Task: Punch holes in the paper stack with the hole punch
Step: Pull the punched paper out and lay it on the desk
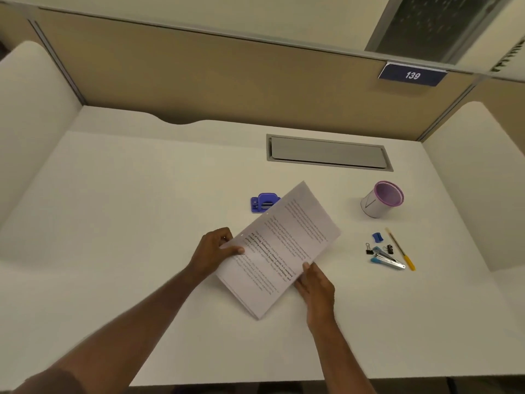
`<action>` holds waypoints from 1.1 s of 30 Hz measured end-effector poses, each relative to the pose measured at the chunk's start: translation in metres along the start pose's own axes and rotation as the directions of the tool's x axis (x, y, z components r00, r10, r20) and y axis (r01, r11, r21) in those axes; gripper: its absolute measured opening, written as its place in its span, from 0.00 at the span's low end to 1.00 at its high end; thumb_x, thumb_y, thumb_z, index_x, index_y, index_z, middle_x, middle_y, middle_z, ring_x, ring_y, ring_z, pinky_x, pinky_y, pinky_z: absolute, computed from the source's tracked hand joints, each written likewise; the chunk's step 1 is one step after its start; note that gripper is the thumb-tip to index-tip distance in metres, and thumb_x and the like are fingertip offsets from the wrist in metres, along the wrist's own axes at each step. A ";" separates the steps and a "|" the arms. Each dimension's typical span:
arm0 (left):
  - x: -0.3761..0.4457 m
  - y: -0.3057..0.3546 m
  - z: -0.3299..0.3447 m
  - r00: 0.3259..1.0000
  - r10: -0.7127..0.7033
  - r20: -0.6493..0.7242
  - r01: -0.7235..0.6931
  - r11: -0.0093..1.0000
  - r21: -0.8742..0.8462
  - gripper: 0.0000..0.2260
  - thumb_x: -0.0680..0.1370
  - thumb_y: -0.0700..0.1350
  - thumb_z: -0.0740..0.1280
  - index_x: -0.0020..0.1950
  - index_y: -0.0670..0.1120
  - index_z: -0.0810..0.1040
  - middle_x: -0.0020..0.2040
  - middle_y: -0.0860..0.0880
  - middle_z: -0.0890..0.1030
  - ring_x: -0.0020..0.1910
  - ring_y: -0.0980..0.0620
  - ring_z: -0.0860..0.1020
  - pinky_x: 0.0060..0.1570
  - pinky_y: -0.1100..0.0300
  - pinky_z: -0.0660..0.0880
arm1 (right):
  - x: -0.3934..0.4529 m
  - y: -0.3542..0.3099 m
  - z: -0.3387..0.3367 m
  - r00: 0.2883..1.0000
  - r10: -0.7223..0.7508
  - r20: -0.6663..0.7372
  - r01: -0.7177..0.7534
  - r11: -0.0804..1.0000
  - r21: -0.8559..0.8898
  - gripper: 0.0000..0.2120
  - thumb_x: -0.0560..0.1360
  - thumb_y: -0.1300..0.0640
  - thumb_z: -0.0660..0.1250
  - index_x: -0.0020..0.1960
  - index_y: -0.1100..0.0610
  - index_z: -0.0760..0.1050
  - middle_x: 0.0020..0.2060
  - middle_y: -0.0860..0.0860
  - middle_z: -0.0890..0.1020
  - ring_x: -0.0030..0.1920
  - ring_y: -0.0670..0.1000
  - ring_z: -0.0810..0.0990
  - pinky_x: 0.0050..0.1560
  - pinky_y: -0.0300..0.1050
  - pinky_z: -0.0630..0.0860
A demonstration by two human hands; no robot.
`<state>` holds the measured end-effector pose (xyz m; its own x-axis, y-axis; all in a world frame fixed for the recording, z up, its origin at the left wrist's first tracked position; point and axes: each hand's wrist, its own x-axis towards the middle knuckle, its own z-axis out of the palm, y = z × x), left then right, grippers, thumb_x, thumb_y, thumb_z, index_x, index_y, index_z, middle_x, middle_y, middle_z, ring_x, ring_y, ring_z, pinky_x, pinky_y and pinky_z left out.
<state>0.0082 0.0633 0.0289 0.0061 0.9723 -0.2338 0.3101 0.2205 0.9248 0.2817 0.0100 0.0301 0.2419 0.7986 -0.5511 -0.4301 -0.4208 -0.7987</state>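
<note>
Above the white desk (142,209), the person is holding the paper stack (279,248) in both hands, left hand (217,248) pinching its left long edge, right hand (314,282) gripping the lower right edge. Its long axis is running diagonally toward the blue hole punch (262,202), lying just beyond the stack's far-left edge, nearer the left hand

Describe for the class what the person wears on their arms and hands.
Both forearms are bare, with no sleeves in view. The left hand seems to have a small ring on one finger; it is too small to be sure. The right hand shows no glove, watch or jewellery.
</note>
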 end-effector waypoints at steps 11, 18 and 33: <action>-0.008 0.038 -0.006 0.992 0.126 0.029 -0.115 0.965 -0.236 0.15 0.74 0.42 0.77 0.60 0.48 0.83 0.55 0.52 0.87 0.54 0.53 0.85 0.51 0.63 0.81 | 0.015 -0.082 0.058 0.888 -0.393 0.240 0.420 0.905 -0.073 0.11 0.71 0.53 0.75 0.53 0.53 0.86 0.51 0.54 0.87 0.53 0.55 0.86 0.52 0.49 0.83; 0.009 0.084 -0.008 0.988 0.154 -0.019 -0.153 0.941 -0.303 0.12 0.70 0.48 0.80 0.52 0.60 0.87 0.53 0.57 0.87 0.53 0.56 0.86 0.48 0.67 0.80 | 0.009 -0.102 0.060 0.789 -0.475 0.391 0.569 0.804 -0.173 0.06 0.74 0.53 0.72 0.50 0.47 0.86 0.51 0.47 0.87 0.49 0.51 0.86 0.48 0.43 0.82; -0.001 0.091 0.010 0.979 0.187 -0.087 -0.205 0.928 -0.310 0.13 0.72 0.44 0.78 0.48 0.64 0.86 0.46 0.60 0.87 0.45 0.61 0.84 0.44 0.69 0.77 | -0.002 -0.097 0.050 0.801 -0.473 0.366 0.569 0.791 -0.225 0.05 0.71 0.49 0.75 0.47 0.44 0.85 0.44 0.44 0.87 0.45 0.49 0.85 0.48 0.44 0.83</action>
<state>0.0460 0.0814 0.1103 -0.0190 0.9994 -0.0300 -0.0082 0.0298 0.9995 0.2792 0.0706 0.1206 0.0786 0.9966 0.0244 -0.0065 0.0250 -0.9997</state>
